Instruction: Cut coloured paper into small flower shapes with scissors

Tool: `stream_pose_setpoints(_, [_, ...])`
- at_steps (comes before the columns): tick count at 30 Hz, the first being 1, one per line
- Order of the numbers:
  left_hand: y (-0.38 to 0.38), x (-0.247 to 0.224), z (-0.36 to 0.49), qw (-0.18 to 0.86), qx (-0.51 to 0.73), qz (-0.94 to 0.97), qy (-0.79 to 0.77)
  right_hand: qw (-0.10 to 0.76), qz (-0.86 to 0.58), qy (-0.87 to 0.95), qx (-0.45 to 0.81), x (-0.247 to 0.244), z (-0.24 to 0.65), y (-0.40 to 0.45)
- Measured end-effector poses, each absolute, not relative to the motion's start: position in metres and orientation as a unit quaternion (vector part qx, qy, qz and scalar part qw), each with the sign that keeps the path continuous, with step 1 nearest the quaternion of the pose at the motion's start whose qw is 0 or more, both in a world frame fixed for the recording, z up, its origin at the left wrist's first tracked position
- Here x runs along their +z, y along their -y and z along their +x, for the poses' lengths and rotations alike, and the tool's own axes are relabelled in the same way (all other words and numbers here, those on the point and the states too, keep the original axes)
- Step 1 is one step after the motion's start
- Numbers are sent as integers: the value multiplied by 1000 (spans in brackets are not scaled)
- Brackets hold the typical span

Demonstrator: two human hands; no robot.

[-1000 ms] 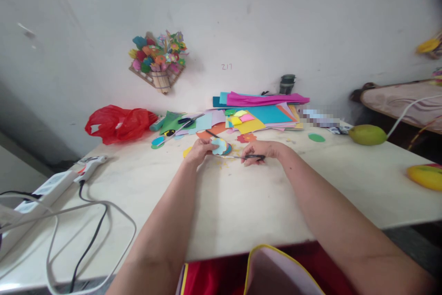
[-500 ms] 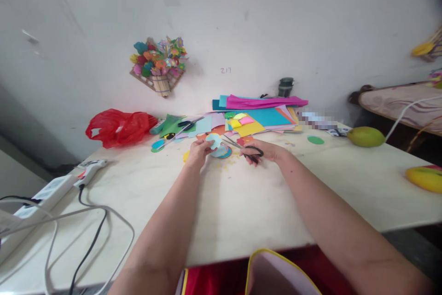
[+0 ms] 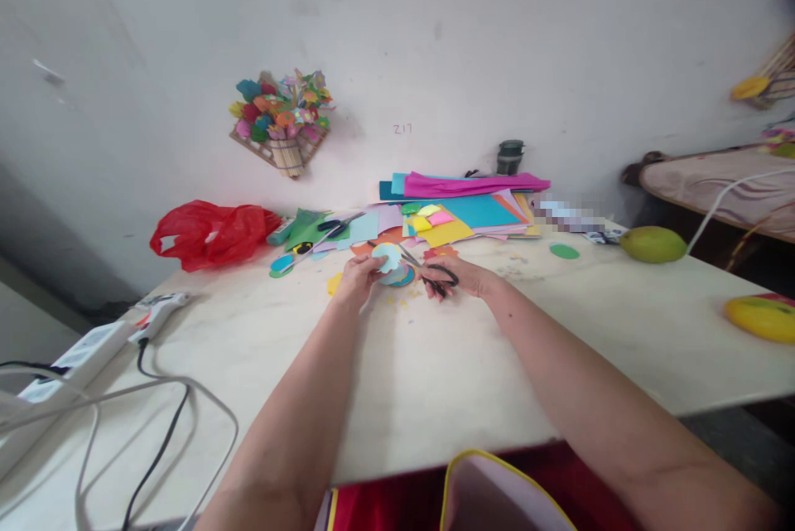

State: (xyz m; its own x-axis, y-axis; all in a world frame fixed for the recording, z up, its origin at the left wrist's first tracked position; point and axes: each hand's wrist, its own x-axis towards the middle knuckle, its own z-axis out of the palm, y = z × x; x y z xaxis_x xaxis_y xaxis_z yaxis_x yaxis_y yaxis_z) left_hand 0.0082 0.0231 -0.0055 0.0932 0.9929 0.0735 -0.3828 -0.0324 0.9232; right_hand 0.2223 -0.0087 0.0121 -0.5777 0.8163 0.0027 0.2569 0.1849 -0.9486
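While the light-blue paper piece (image 3: 389, 258) is raised just above the worktop (image 3: 422, 382), its left edge lies between the closed fingertips of the left hand (image 3: 357, 279), the nearer of the two. Its free, curved edge faces the right hand (image 3: 458, 277), which sits a little way off to the right. The scissors (image 3: 442, 267) bridge that space: their long axis runs from the right hand leftward and slightly away from the body, with the tips towards the piece's right edge. The blades look parted; whether they touch the paper, I cannot tell. The right hand's fingers are curled around the dark handles.

Beneath and just beside the raised piece lie paper discs (image 3: 405, 275), with yellow scraps (image 3: 403, 300) nearer the body. A red paper flower (image 3: 440, 252) rests beyond the scissors, and farther back sits a pair of dark-handled scissors (image 3: 332, 225), apart from both hands.
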Motion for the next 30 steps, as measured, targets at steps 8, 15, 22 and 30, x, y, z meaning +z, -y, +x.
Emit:
stream_pose_setpoints(8, [-22,-5,11,600,562,445,-355,280,-393,715,507,14,219,11])
stream_pose_setpoints(15, [-21,-4,13,610,563,442,-340,284,-402,711,502,14,218,11])
stream_pose_setpoints(22, [-20,-6,14,614,557,449,-334,289,-410,698,511,11,218,8])
stream_pose_setpoints(30, [-22,-7,14,616,562,446,-326,284,-410,708,500,7,218,3])
